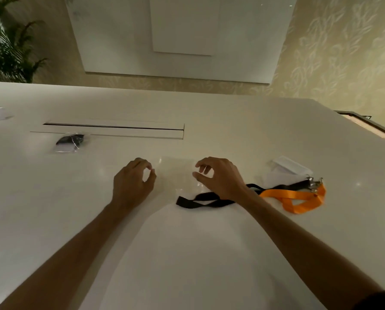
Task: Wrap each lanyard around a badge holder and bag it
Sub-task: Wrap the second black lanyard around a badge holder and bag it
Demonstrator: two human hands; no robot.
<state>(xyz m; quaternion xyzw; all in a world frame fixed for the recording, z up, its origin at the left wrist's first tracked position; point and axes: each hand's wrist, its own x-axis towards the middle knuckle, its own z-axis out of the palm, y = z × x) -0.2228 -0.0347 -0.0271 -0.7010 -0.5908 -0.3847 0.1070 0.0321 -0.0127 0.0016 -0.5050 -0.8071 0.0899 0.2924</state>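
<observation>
Both hands, left and right, hover half-curled over a clear bag, grasping nothing. Thin and slippery, it looks best pinched at an edge; the limp black lanyard lies just beside it.

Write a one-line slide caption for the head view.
Both hands, left and right, hover over a clear bag beside black and orange lanyards.

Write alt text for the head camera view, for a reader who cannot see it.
Two bare hands, the left hand and right hand, hover with curled fingers at the sides of a clear plastic bag on a white table. A black lanyard and an orange lanyard lie to the right; one bagged lanyard sits far left.
</observation>
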